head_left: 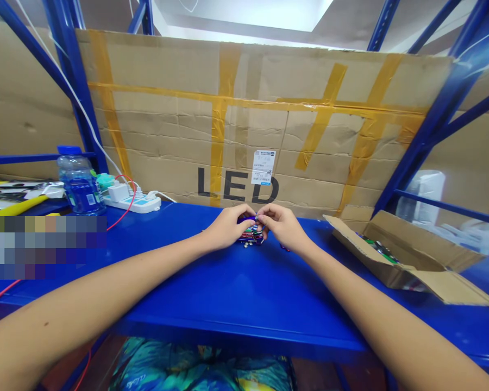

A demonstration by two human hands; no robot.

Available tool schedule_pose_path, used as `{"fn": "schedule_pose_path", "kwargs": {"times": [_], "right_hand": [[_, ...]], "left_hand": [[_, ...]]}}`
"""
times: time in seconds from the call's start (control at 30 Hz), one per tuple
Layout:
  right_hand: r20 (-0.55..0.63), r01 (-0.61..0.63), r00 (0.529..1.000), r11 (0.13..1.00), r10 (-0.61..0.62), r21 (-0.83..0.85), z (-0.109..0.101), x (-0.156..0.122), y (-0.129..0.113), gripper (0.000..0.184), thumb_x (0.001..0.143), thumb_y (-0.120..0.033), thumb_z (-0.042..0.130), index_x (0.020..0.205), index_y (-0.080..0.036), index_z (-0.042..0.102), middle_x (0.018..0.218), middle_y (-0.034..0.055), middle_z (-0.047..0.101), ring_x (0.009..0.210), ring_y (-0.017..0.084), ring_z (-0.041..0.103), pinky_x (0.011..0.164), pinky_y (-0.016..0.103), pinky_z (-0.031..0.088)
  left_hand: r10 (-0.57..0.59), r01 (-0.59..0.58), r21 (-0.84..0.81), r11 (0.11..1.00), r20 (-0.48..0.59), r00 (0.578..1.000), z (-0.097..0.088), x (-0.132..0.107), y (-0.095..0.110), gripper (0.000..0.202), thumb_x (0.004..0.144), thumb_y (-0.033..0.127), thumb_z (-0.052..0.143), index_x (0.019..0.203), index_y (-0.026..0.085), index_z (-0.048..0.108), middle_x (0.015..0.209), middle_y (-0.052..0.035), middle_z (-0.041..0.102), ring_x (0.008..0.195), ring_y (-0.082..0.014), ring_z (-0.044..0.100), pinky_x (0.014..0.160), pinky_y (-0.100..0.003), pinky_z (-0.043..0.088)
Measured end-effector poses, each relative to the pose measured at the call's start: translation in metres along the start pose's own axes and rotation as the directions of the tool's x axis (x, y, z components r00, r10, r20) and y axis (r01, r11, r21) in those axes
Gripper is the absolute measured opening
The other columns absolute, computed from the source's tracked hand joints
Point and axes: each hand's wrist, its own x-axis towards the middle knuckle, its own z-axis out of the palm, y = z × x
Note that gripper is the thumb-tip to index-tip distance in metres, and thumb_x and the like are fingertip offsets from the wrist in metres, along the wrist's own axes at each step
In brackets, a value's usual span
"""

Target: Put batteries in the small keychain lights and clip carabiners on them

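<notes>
My left hand (232, 225) and my right hand (279, 221) meet over the blue tabletop, fingertips nearly touching. Both are closed in a pinch around something small and shiny at the point where they meet; its kind is too small to make out. Under and between the fingers is a bundle of shiny coloured metal pieces (250, 234), with red, green, purple and blue edges, partly hidden by my left hand. A few small silvery bits (248, 245) show at its near side. A small dark red piece (284, 248) lies beneath my right wrist.
An open cardboard box (415, 255) with green and black pieces stands at the right. At the left are a water bottle (79, 182), a white power strip (140, 203) and a red cable (124, 214). A large cardboard sheet (167, 141) closes off the back, between blue posts.
</notes>
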Motion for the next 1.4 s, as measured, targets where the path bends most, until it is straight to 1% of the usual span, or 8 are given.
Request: {"fn": "schedule_pose_path", "kwargs": {"times": [0.17,0.4,0.67,0.87,0.97,1.1,1.2,1.4], "right_hand": [[-0.001,-0.005,1.000,0.999,0.005,0.047,-0.001,-0.001,-0.002,0.016,0.077,-0.031,0.065,0.081,-0.018,0.056,0.060,-0.0012,0.062,0.045,0.014,0.058,0.048,0.030,0.049],[0.007,-0.075,0.997,0.995,0.075,0.072,0.003,-0.002,0.001,0.017,0.078,-0.032,0.065,0.080,-0.019,0.055,0.058,-0.0006,0.064,0.043,0.015,0.058,0.046,0.030,0.049],[0.033,0.012,0.999,0.988,-0.007,-0.154,-0.001,-0.004,-0.005,0.011,0.083,-0.025,0.054,0.075,-0.018,0.056,0.058,-0.0022,0.058,0.049,0.013,0.056,0.049,0.027,0.048],[0.049,0.064,0.997,0.977,-0.056,-0.202,-0.005,-0.006,-0.007,0.013,0.085,-0.029,0.055,0.075,-0.019,0.055,0.055,-0.0031,0.055,0.049,0.012,0.051,0.047,0.025,0.042],[0.062,0.016,0.998,0.981,-0.004,-0.195,-0.006,-0.005,-0.007,0.015,0.084,-0.031,0.057,0.076,-0.019,0.054,0.054,-0.0031,0.055,0.047,0.011,0.049,0.044,0.023,0.038],[0.106,-0.043,0.992,0.982,0.064,-0.184,-0.003,-0.006,-0.009,0.020,0.087,-0.034,0.053,0.073,-0.019,0.050,0.057,-0.0016,0.058,0.048,0.011,0.051,0.043,0.023,0.038],[0.135,0.001,0.990,0.977,0.028,-0.213,-0.002,-0.008,-0.010,0.027,0.091,-0.034,0.047,0.068,-0.019,0.048,0.057,-0.0019,0.056,0.047,0.010,0.050,0.046,0.023,0.039],[0.159,0.109,0.986,0.930,-0.055,-0.351,-0.011,-0.006,-0.007,0.032,0.092,-0.032,0.046,0.064,-0.018,0.051,0.054,-0.0024,0.054,0.048,0.010,0.049,0.051,0.023,0.038]], "left_hand": [[-0.018,0.018,0.075,0.997,-0.005,1.000,-0.002,0.000,0.003,0.015,0.088,0.026,0.058,0.095,0.018,0.068,0.097,-0.0035,0.073,0.090,-0.0186,0.065,0.081,-0.030,0.047],[0.087,-0.095,0.193,0.976,0.051,0.995,-0.004,-0.004,0.004,0.020,0.091,0.030,0.055,0.094,0.018,0.070,0.091,-0.0030,0.074,0.083,-0.0172,0.065,0.075,-0.029,0.044],[-0.096,0.098,-0.012,0.995,0.089,0.991,0.001,-0.001,0.005,0.017,0.085,0.026,0.054,0.084,0.016,0.066,0.077,-0.0017,0.068,0.071,-0.0152,0.060,0.065,-0.026,0.042],[-0.168,0.236,-0.202,0.951,0.304,0.938,-0.006,0.003,0.008,0.032,0.089,0.036,0.047,0.063,0.016,0.052,0.054,0.0029,0.049,0.046,-0.0083,0.039,0.050,-0.024,0.031],[-0.152,0.208,-0.199,0.958,0.263,0.953,-0.008,0.004,0.008,0.021,0.084,0.033,0.056,0.073,0.015,0.057,0.062,0.0015,0.056,0.055,-0.0102,0.048,0.054,-0.024,0.037],[-0.056,0.065,-0.074,0.995,0.119,0.991,-0.006,0.001,0.008,0.008,0.080,0.024,0.061,0.081,0.016,0.057,0.077,-0.0006,0.063,0.073,-0.0146,0.058,0.067,-0.027,0.044],[-0.008,0.002,0.104,0.995,0.058,0.998,-0.004,-0.001,0.011,0.009,0.086,0.026,0.056,0.084,0.017,0.059,0.081,-0.0020,0.066,0.076,-0.0167,0.059,0.070,-0.029,0.044],[0.022,-0.075,0.317,0.945,0.166,0.986,-0.006,0.003,0.011,0.033,0.096,0.024,0.036,0.085,0.016,0.066,0.087,-0.0080,0.070,0.082,-0.0205,0.063,0.076,-0.033,0.043]]}}
